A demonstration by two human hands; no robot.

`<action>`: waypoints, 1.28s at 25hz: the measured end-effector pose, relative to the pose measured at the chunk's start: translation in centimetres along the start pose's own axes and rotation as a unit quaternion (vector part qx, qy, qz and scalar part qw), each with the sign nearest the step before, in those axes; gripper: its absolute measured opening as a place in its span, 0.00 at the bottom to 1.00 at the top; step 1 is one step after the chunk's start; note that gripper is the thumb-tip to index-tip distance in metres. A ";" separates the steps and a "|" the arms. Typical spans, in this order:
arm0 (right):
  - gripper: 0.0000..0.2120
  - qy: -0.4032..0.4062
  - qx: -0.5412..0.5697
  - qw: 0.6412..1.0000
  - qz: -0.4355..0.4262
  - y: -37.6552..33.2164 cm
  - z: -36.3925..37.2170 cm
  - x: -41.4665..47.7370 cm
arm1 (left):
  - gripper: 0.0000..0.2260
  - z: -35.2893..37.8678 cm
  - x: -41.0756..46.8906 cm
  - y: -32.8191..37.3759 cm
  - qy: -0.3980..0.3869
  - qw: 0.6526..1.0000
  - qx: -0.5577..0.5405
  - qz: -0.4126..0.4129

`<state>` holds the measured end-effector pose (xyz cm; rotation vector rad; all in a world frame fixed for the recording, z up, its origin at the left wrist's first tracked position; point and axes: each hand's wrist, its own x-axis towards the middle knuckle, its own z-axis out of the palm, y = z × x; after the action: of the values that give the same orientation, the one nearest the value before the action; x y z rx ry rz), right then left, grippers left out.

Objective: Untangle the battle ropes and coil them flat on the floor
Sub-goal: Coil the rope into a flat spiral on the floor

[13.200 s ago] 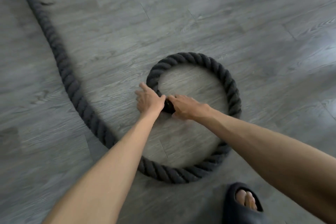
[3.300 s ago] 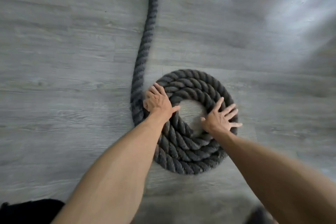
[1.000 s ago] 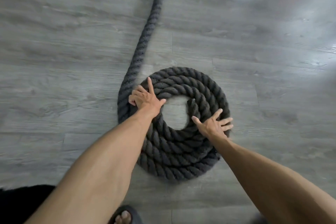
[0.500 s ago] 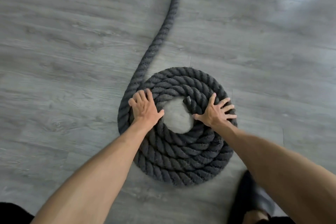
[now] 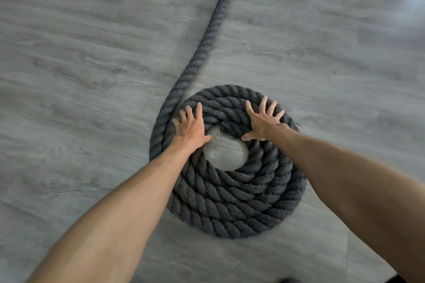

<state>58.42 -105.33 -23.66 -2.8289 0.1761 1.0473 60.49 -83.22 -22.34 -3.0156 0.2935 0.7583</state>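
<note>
My left hand (image 5: pixel 190 128) and right hand (image 5: pixel 264 122) have shifted to the far side of the coil (image 5: pixel 230 202), flat, fingers spread, pressing, gripping nothing. The coil has turned on the floor (image 5: pixel 80 76). The free tail (image 5: pixel 207 39) still trails away, so more winding is left.

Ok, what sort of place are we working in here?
Probably an indoor gym or home workout room; little else shows. Grey wood-look plank floor, and a thick dark battle rope coiled on it.

left hand (image 5: pixel 190 128) flat, right hand (image 5: pixel 263 122) splayed
</note>
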 end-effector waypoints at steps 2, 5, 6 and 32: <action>0.60 -0.012 -0.025 0.999 -0.024 1.8 -1.7 0.8 | 0.52 -1.6 0.9 2.9 -0.033 0.999 -0.011 -0.005; 0.60 -0.021 -0.052 0.997 -0.051 3.8 -4.2 2.4 | 0.54 -3.5 2.7 6.2 -0.047 0.999 0.004 0.017; 0.59 -0.027 -0.058 0.996 -0.056 4.1 -4.9 3.0 | 0.55 -4.1 3.6 6.7 -0.049 0.998 0.006 0.025; 0.66 0.053 0.282 0.860 0.423 4.0 -2.4 5.3 | 0.52 -8.9 21.7 5.0 0.041 0.980 0.076 0.179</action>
<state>63.35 -109.98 -25.58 -2.2229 1.5541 0.7317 82.50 -92.55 -24.55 -2.8850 0.8708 0.5941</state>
